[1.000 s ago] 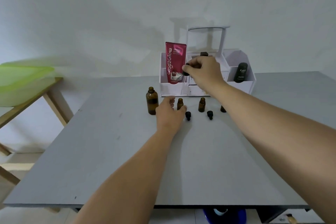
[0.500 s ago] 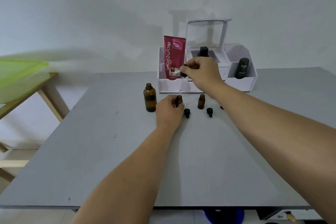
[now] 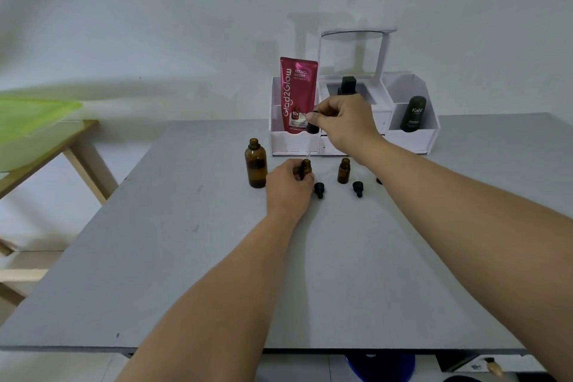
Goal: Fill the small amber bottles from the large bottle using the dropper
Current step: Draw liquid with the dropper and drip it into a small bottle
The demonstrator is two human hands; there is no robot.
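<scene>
Watching the head view, I see the right hand (image 3: pixel 344 125) raised over the far middle of the grey table (image 3: pixel 186 257), thumb and forefinger pinching the black bulb of the dropper (image 3: pixel 312 128). Its clear glass stem hangs down toward the first small amber bottle (image 3: pixel 305 168). The tip sits just over the mouth; I cannot tell whether it enters.

The left hand (image 3: pixel 290 187) rests on the table with its fingers curled round that small bottle, holding it upright. The large amber bottle (image 3: pixel 256 164) stands open just left of this hand.

A second small amber bottle (image 3: pixel 343 170) stands upright to the right, also open. Two black caps (image 3: pixel 319 189) (image 3: pixel 358 188) lie on the near side of the small bottles. Another dark piece shows behind the right wrist, mostly hidden.

At the far edge sits a white organizer (image 3: pixel 414 141). It holds a red tube (image 3: pixel 297 93) in its left compartment and a dark bottle (image 3: pixel 414 113) in its right.
</scene>
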